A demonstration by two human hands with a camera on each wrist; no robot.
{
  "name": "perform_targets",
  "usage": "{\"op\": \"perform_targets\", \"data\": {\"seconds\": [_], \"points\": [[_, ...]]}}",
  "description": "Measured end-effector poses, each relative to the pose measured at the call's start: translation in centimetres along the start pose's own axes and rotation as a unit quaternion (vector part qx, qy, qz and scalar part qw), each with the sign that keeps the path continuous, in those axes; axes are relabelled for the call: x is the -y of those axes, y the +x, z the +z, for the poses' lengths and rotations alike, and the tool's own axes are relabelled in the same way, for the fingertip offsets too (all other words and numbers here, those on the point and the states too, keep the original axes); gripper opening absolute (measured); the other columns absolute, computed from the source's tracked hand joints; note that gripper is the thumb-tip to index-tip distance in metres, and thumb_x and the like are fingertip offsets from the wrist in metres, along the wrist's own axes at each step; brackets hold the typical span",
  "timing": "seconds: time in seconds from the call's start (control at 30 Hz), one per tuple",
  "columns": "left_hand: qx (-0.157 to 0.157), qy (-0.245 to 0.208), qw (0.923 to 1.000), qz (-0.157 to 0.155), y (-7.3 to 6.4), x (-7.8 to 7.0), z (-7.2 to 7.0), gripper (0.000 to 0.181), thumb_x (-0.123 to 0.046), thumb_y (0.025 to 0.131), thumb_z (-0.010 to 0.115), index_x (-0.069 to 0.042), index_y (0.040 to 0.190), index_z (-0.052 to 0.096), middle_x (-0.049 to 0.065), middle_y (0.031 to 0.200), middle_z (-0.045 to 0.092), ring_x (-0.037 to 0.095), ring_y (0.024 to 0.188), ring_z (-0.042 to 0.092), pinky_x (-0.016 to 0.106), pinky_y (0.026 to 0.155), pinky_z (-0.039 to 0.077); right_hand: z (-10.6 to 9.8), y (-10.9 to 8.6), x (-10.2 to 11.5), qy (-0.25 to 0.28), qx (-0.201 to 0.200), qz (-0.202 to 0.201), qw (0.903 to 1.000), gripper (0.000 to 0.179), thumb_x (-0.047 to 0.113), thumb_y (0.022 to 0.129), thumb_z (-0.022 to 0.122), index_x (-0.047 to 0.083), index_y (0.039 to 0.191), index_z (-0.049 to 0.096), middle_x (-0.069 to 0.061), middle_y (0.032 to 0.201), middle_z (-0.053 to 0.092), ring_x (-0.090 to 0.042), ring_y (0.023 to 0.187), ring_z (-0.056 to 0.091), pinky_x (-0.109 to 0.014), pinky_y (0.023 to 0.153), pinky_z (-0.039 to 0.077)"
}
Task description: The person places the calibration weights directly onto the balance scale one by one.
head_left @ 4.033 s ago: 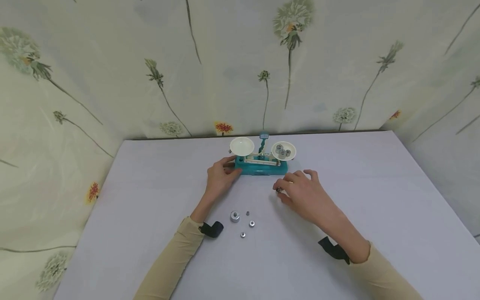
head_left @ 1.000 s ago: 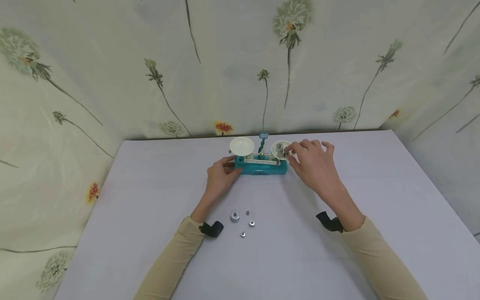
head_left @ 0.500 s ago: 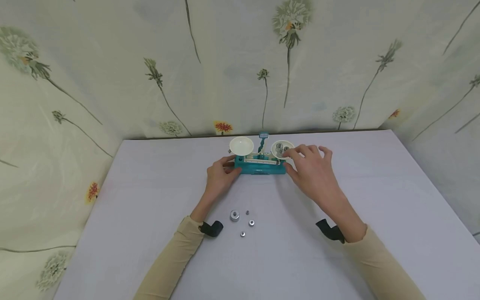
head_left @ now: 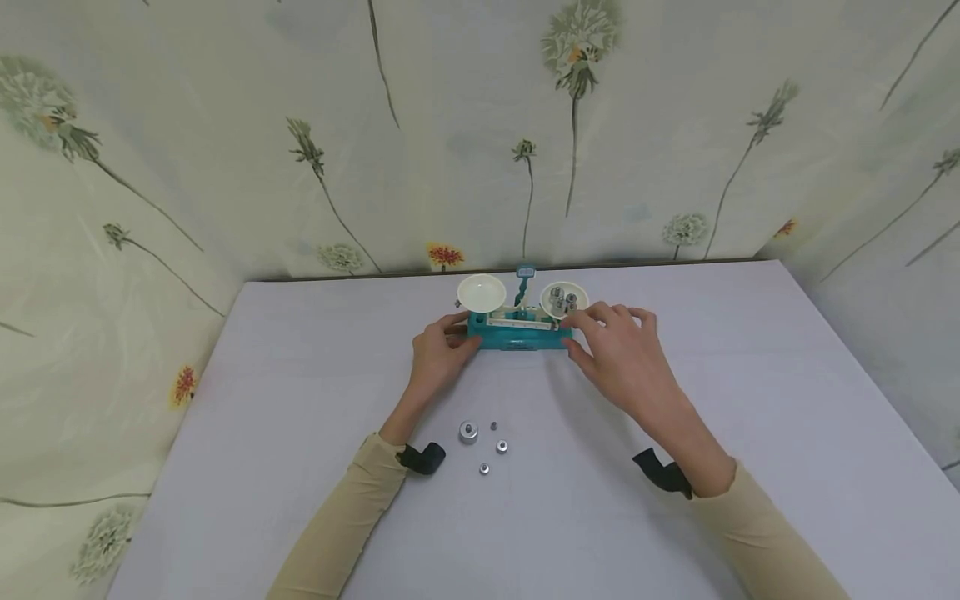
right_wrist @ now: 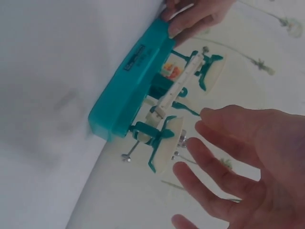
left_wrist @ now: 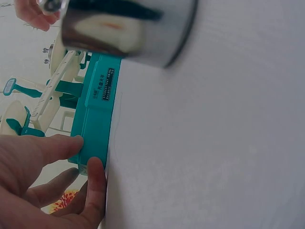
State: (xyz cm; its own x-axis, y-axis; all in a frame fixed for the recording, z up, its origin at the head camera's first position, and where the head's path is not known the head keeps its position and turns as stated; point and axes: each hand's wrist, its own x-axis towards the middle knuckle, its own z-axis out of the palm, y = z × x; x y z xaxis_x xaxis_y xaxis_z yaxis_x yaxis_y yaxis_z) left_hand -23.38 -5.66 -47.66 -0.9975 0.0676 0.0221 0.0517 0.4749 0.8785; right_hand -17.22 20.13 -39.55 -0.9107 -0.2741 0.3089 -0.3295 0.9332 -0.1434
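Note:
A teal balance scale point(head_left: 517, 337) with two white pans stands near the table's back edge. My left hand point(head_left: 440, 356) holds the left end of its base; in the left wrist view the thumb and fingers point(left_wrist: 96, 186) press around that end. Several small metal weights point(head_left: 562, 298) sit in the right pan point(head_left: 583, 293), while the left pan point(head_left: 482, 293) bears nothing. My right hand point(head_left: 622, 358) hovers at the front right of the scale, fingertips just below the right pan. Its fingers look spread and hold nothing in the right wrist view.
Several loose weights lie on the white tabletop in front of the scale, among them a larger weight point(head_left: 468, 432) and a smaller weight point(head_left: 502, 447). That nearby metal cylinder point(left_wrist: 128, 31) looms large in the left wrist view. A flower-patterned curtain point(head_left: 465, 167) rises behind the table.
My right hand carried a small weight from over the table to the right pan and let it go there. It then drew back slightly toward me. The left hand stayed on the base.

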Motion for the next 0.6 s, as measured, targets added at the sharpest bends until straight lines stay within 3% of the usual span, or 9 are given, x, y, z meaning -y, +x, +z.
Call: {"op": "perform_targets", "data": {"seconds": [0.4,0.6], "points": [[-0.002,0.004,1.0,-0.003,0.0,0.0,0.0,0.05,-0.021,0.102,0.075,-0.011,0.149,0.064,0.019,0.138,0.074,0.034,0.115,0.077,0.045,0.097,0.065,0.8,-0.1,-0.9,0.037,0.081,0.02,0.9959,0.023,0.017,0.1,0.076,0.007,0.12,0.078,-0.016,0.113,0.077,-0.032,0.099,0.072,-0.063,0.093,0.054],[0.001,0.005,1.0,-0.004,0.1,0.1,0.0,0.05,-0.022,0.102,0.075,-0.011,0.15,0.063,0.019,0.139,0.073,0.034,0.116,0.077,0.045,0.098,0.065,1.5,-0.2,-1.5,0.043,0.105,0.024,0.9932,0.027,0.019,0.102,0.075,0.004,0.125,0.076,-0.019,0.123,0.077,-0.037,0.11,0.074,-0.062,0.091,0.056]]}}
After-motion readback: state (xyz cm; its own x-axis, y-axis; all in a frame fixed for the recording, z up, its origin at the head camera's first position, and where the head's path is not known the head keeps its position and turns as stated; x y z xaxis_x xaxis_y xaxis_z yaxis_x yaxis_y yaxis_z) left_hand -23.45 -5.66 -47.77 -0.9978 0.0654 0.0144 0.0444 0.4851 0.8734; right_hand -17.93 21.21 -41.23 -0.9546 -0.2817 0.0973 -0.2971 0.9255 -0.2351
